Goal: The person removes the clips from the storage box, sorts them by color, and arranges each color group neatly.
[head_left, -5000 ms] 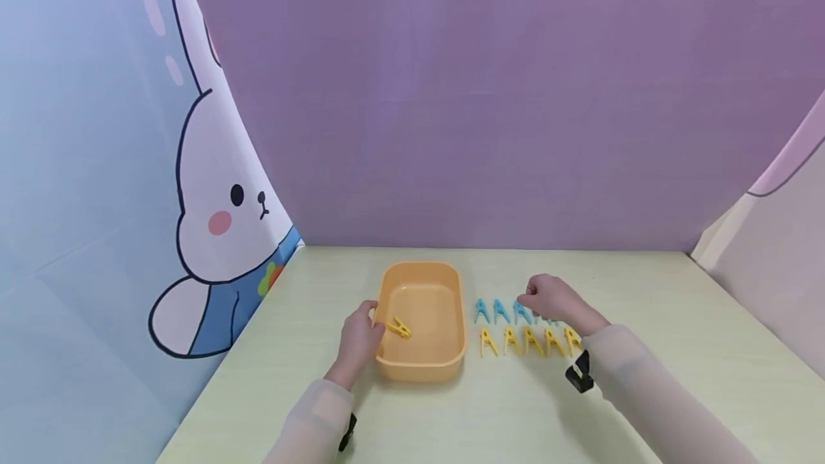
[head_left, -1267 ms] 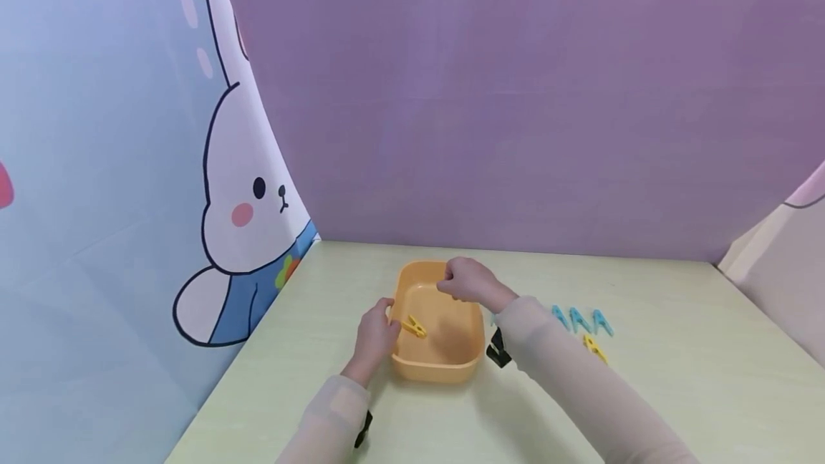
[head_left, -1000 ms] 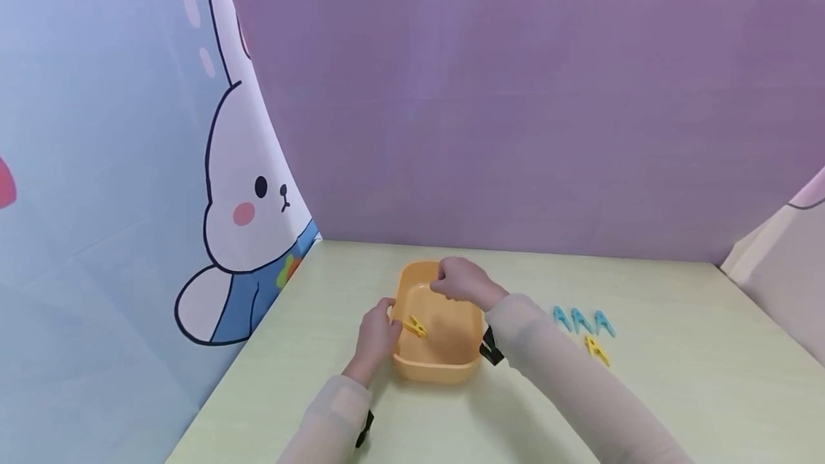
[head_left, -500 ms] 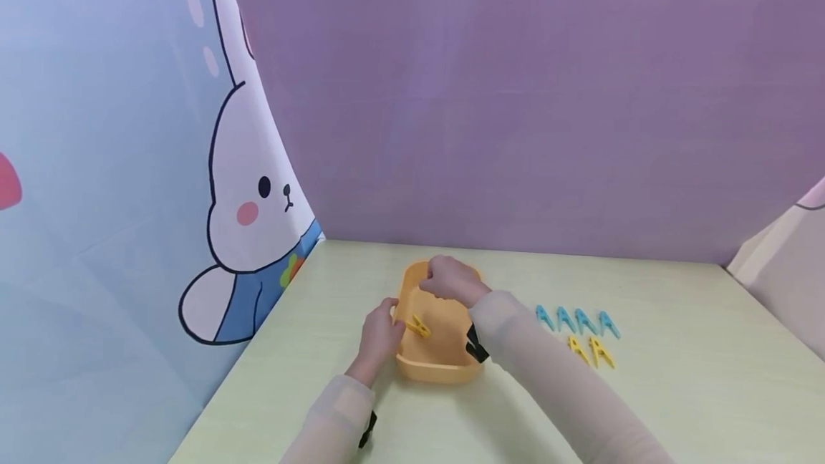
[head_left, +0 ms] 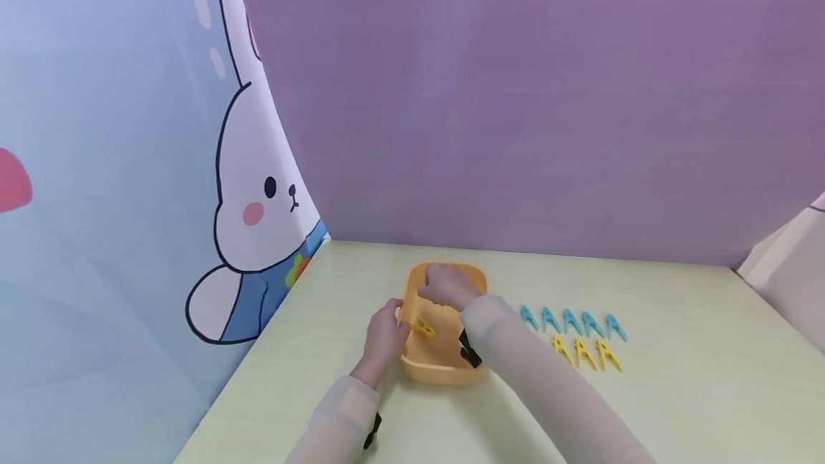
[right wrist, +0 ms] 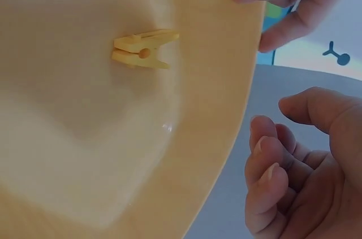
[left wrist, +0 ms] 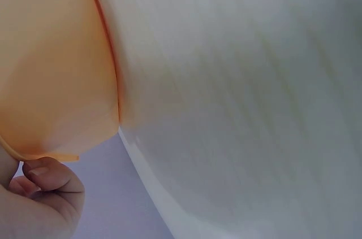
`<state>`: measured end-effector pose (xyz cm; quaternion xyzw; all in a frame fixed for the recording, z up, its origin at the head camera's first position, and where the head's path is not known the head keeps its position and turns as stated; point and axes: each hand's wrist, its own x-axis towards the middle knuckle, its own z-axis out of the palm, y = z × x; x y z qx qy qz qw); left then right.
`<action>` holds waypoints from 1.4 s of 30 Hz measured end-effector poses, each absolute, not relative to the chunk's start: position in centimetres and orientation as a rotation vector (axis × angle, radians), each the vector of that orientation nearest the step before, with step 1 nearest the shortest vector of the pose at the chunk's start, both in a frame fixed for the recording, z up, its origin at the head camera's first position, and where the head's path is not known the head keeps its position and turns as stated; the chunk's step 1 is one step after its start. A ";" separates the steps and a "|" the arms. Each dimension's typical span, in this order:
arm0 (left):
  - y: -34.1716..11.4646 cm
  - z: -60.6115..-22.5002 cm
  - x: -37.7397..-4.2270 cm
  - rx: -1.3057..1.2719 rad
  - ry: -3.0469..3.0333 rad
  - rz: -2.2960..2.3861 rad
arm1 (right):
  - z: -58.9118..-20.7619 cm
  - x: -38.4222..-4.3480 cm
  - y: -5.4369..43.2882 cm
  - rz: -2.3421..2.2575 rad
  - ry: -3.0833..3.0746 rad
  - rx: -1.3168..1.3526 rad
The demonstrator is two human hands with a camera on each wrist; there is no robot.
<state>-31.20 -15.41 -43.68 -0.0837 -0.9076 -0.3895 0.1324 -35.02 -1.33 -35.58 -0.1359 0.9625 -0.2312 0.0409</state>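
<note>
My left hand (head_left: 384, 335) grips the left wall of an orange plastic basin (head_left: 445, 377), thumb over the rim; the left wrist view shows its thumb (left wrist: 48, 174) at the basin's edge. Inside, close to that wall, lies one yellow clothespin (right wrist: 144, 50). My right hand (head_left: 446, 285) hovers over the basin's far part. In the right wrist view its fingers (right wrist: 266, 185) are loosely curled, the thumb apart from them, with nothing between. On the table right of the basin stand a row of several blue clothespins (head_left: 571, 321) and a nearer row of yellow clothespins (head_left: 583, 354), partly hidden by my right sleeve.
The pale green table (head_left: 696, 335) reaches back to a purple cloth backdrop (head_left: 515, 106). A blue cloth with a printed rabbit (head_left: 258, 235) hangs at the left, and a pale panel (head_left: 786, 271) borders the right.
Over five seconds my right hand has moved from above the clothespin rows leftward over the basin, its sleeve lately uncovering more clothespins. The head view has turned slightly left. My left hand keeps its grip.
</note>
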 end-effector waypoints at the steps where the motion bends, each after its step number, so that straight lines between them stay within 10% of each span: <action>1: -15.4 -43.7 -31.2 -0.244 -2.635 -1.132 | -35.7 -35.1 -1.4 -0.706 2.948 -0.417; 42: -15.3 -43.6 -31.3 -0.214 -2.652 -1.156 | -38.0 -36.4 -2.8 -0.494 2.866 -0.417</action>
